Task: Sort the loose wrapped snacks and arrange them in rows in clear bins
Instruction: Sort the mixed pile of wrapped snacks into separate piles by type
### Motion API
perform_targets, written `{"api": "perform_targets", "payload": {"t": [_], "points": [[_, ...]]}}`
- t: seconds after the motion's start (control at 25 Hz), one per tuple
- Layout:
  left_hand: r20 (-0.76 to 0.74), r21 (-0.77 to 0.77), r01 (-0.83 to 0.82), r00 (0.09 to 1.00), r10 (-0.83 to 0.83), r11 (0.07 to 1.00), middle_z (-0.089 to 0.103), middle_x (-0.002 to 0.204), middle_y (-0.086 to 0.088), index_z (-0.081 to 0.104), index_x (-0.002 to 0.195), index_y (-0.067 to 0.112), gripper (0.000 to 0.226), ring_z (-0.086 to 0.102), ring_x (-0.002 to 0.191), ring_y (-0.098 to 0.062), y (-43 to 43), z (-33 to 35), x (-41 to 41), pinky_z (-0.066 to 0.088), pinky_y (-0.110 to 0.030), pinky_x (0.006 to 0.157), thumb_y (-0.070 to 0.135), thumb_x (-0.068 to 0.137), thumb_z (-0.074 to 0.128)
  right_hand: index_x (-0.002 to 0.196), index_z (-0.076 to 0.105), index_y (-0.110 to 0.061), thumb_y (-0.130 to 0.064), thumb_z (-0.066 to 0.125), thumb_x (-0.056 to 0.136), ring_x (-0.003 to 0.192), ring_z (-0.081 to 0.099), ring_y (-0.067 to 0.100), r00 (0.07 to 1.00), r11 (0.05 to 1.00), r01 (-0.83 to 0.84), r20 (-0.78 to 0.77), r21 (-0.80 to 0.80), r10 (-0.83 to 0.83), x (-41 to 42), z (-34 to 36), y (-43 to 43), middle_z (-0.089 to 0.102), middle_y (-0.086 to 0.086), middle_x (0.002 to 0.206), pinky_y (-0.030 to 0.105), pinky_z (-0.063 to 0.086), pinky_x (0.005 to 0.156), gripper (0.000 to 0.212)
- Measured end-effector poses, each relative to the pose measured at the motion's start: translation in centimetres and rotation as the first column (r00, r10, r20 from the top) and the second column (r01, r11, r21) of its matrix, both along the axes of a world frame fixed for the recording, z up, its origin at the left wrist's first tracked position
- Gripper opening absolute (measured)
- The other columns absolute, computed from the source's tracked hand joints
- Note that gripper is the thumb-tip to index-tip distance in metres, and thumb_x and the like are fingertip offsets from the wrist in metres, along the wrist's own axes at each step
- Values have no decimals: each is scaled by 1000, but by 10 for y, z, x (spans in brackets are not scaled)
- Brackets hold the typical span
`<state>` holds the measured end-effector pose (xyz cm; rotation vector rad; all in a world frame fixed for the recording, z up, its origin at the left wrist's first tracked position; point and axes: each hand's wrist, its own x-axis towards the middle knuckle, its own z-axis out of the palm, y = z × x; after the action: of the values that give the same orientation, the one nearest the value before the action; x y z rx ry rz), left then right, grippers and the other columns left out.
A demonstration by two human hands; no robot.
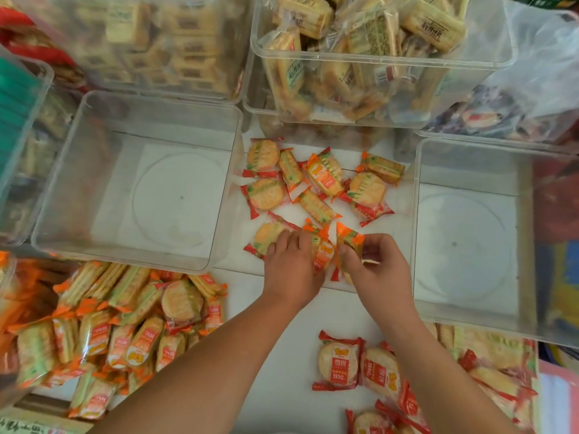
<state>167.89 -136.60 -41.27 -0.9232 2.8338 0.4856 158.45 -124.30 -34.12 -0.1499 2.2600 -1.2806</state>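
Bright, even light; blurry, warped edges

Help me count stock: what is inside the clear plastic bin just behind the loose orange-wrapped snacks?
Pale yellow wrapped cracker packs, piled loosely in the clear plastic bin. Those deeper inside are covered.

I see loose snacks [316, 183] between the left bin [134, 261] and the right bin [470, 321]. Behind them stand two filled bins [385, 68]. Nearer me lie a left pile [125, 324] and a right pile [376, 371].

We cannot read the blurred packs [175, 42] in the far bin [163, 94]. The left hand [289, 267] hides part of 1 red-wrapped snack [266, 236]; fingers [380, 242] of the right hand [379, 270] cover much of the orange snack [349, 238].
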Motion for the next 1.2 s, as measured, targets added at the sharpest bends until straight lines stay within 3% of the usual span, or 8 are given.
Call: {"api": "perform_targets", "payload": {"t": [0.12, 0.28, 0.44, 0.56, 0.68, 0.8, 1.0, 1.2], "points": [[54, -32, 60, 997, -58, 998, 50, 144, -7, 44, 139, 15, 75, 48, 129, -30, 2, -1, 11, 43, -43, 98, 40, 74, 70, 99, 63, -24, -27, 79, 89, 84, 69, 1, 998, 999, 38, 55, -36, -36, 15, 10, 12, 71, -17, 89, 20, 55, 71, 19], [101, 2, 44, 994, -44, 999, 50, 144, -5, 38, 145, 23, 82, 45, 130, -30, 0, -3, 24, 43, -44, 103, 53, 78, 72, 97, 64, -18, -20, 79, 89, 78, 70, 1, 993, 995, 75, 101, -66, -68, 33, 16, 26, 71, -9, 86, 15, 55, 66, 17], [24, 131, -27, 999, 24, 991, 60, 125, -6, 44, 140, 27, 67, 58, 110, -31, -6, 4, 31, 47, -42, 95, 41, 80, 71, 96, 64, -17, -23, 80, 88, 73, 66, 1, 988, 993, 109, 114, -53, -102, 44, 20, 41, 69, -5, 85, 18, 55, 63, 19], [-21, 277, -14, 1000, 21, 961, 54, 127, -6, 47, 139, 27, 62, 60, 105, -30, -10, 10, 34, 54, -40, 84, 32, 82, 72, 97, 66, -18, -27, 81, 88, 75, 65, 5, 989, 992, 114, 103, -50, -108, 50, 26, 52, 70, -2, 86, 16, 53, 63, 20], [48, 213, 47, 997, -59, 976, 54, 130, -7, 39, 146, 27, 65, 58, 112, -30, -6, 8, 37, 55, -42, 85, 36, 87, 66, 96, 66, -16, -26, 80, 88, 77, 64, 14, 987, 990, 116, 118, -83, -106, 62, 30, 57, 70, 5, 88, 14, 51, 60, 19], [35, 186, 11, 999, -17, 983, 59, 125, -7, 44, 144, 26, 61, 59, 111, -29, 4, 3, 41, 55, -42, 83, 42, 90, 68, 95, 66, -14, -29, 81, 87, 76, 61, 16, 982, 988, 130, 148, -80, -117, 75, 29, 67, 68, 18, 93, 23, 53, 65, 23], [-244, 452, -171, 920, 305, 876, 74, 108, 6, 67, 128, 31, 43, 67, 100, -18, 12, 29, 62, 55, -33, 82, 34, 86, 74, 94, 66, -15, -33, 81, 86, 75, 62, 19, 982, 993, 89, 177, -80, -74, 89, 36, 89, 69, 18, 93, 38, 54, 71, 25], [-295, 690, -265, 747, 596, 674, 76, 103, 17, 72, 124, 26, 47, 70, 95, 3, 44, 72, 137, 58, -23, 86, 29, 79, 85, 95, 66, -17, -31, 82, 86, 78, 67, 22, 972, 995, 55, 234, -81, -34, 113, 34, 76, 68, 5, 84, 41, 56, 73, 23]]}}
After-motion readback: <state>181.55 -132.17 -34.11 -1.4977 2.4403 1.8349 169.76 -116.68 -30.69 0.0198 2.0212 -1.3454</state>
